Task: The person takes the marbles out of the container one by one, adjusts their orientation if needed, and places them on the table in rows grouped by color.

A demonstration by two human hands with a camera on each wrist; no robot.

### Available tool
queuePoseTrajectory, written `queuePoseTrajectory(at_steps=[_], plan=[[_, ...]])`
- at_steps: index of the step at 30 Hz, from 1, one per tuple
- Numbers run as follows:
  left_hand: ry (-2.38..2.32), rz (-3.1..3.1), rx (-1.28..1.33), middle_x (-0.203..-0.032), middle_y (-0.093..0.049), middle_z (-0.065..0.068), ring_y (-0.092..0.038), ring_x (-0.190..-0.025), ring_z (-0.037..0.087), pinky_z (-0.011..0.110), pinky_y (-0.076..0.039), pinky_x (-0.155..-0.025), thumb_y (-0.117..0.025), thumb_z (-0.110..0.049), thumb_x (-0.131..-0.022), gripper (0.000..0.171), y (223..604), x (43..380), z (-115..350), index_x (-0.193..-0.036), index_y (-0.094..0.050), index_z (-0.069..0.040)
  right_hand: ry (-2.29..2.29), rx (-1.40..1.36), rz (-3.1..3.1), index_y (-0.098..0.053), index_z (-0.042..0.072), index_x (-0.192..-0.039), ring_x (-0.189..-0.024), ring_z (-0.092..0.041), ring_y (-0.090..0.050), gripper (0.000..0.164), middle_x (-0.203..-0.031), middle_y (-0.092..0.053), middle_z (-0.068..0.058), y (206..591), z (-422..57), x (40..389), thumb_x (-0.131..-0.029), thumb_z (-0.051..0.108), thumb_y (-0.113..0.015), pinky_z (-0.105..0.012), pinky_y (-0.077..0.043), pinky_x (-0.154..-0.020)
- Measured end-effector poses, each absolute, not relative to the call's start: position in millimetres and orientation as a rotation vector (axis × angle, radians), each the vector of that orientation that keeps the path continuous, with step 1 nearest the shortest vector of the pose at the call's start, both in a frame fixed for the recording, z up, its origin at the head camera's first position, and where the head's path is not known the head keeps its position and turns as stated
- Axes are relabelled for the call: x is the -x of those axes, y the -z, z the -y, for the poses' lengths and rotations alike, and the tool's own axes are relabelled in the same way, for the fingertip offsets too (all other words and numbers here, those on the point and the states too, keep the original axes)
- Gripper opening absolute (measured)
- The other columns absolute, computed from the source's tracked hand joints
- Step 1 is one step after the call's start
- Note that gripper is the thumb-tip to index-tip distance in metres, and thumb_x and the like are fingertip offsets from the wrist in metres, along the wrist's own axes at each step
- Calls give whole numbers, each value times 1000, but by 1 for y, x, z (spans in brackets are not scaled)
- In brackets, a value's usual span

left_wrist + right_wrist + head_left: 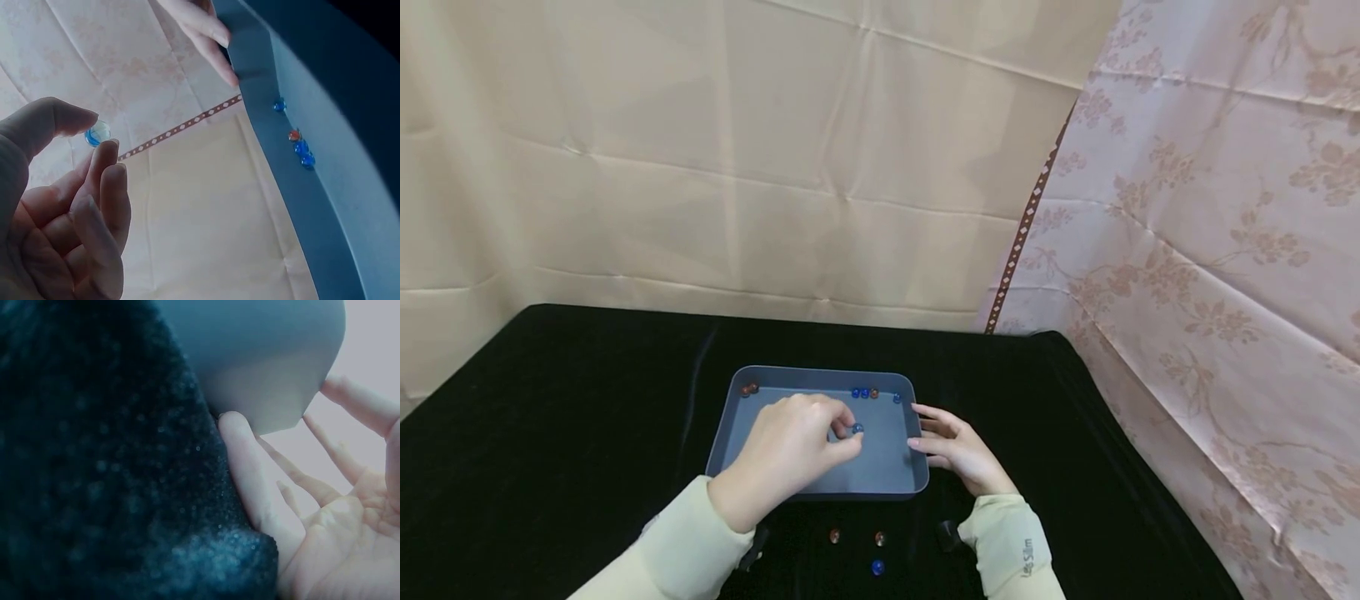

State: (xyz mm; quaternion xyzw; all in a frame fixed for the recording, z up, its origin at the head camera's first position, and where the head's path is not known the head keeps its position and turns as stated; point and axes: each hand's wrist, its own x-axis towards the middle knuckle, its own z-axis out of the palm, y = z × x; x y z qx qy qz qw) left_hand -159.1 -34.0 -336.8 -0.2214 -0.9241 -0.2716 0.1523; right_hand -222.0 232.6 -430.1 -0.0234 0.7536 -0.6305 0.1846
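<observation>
Fabric, cream and plain (737, 167), hangs beyond the table; pinkish floral fabric (1217, 208) covers the right side. Table (587, 408) is dressed in black cloth. Blue-grey tray (880, 471), rectangular with rounded corners, sits on it between the two hands.

Left hand (790, 437) reaches over the tray from the near left, thumb and index fingertip closed on one marble, the remaining fingers curled in. Right hand (966, 454) is spread, fingers largely extended, fingertips touching the tray's right side; no item within its grasp. Pale sleeves (681, 537) cover both forearms.

Held marble (857, 428), clear with a blue swirl, is pinched above the tray floor. Inside the tray: two brownish marbles (750, 389) together at the far left corner; a row of three marbles (865, 392) along the far wall, blue, blue, then orange; single blue marble (897, 398) near the far right corner. On the cloth, near side of the tray: two amber marbles (835, 536), set apart, and one deep-blue marble (877, 567) nearer still.
</observation>
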Motion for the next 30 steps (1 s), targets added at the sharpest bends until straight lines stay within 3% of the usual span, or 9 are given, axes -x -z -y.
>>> queuePoseTrajectory(at_steps=[30], plan=[[856,2613,755,-70,-67,-14,-54,-59,-6,13,-38,-49,-78,-27,-79,7,355,125,33,-77,-75,-21,1788,78,-2129,-44,13,-148,-116,-30,-63,63,-147,-44,-24,432,-232,221,-91,21,-70,-44,-54,-95]])
